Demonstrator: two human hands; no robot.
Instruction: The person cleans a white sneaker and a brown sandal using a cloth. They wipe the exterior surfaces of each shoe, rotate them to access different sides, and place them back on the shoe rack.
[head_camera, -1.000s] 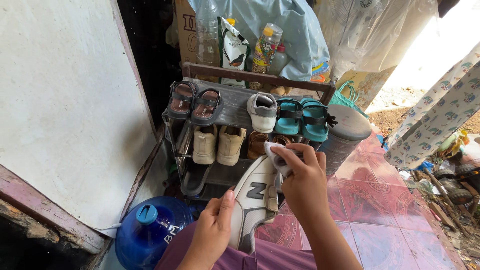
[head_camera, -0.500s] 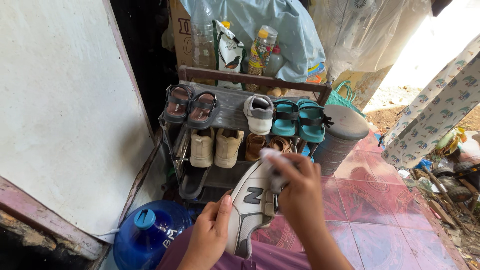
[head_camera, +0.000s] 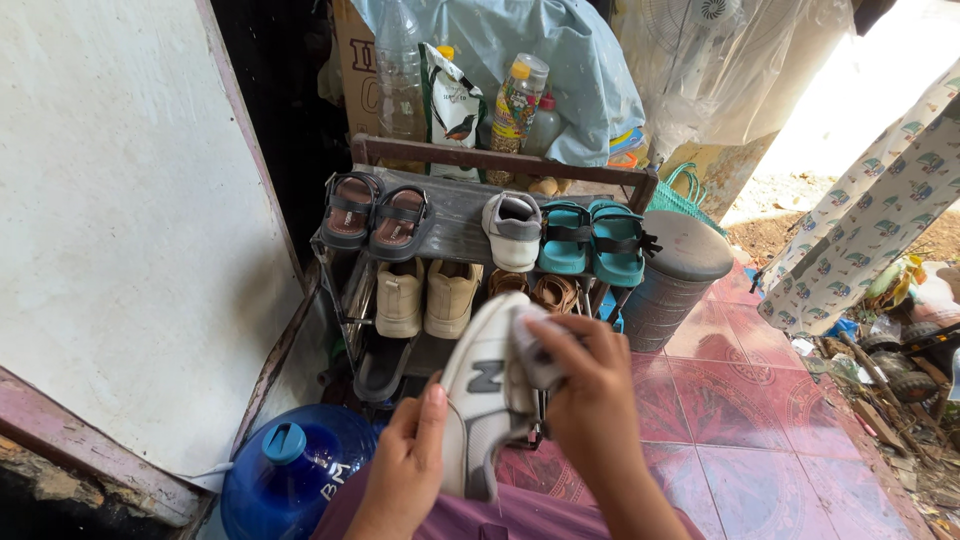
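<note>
The left hand (head_camera: 410, 465) is clamped on a white sneaker (head_camera: 487, 395), gripping it along its left side with the sole turned away and the grey side marking facing up. The right hand (head_camera: 590, 390) is closed on a small pale cloth (head_camera: 535, 350), fingers together, pressing it against the sneaker's upper edge. The sneaker sits just in front of the shoe rack (head_camera: 500, 160), held above the person's lap — touching both hands and the cloth, apart from the rack itself.

On the rack's top tier: brown sandals (head_camera: 375, 212) at the left, a grey-white shoe (head_camera: 513, 228) in the middle, teal sandals (head_camera: 592, 238) at the right. On the tier below: beige shoes (head_camera: 425, 295), with woven brown footwear (head_camera: 535, 292) beside them. Behind the rack stand bottles (head_camera: 518, 100), a printed pouch (head_camera: 450, 100) and a light blue bag (head_camera: 570, 60).

To the rack's right, just beside it, stands a dark ribbed stool (head_camera: 675, 275) on the red tiled floor (head_camera: 760, 420). To the rack's lower left sits a blue water jug (head_camera: 290, 475) — against the white wall (head_camera: 120, 200).
</note>
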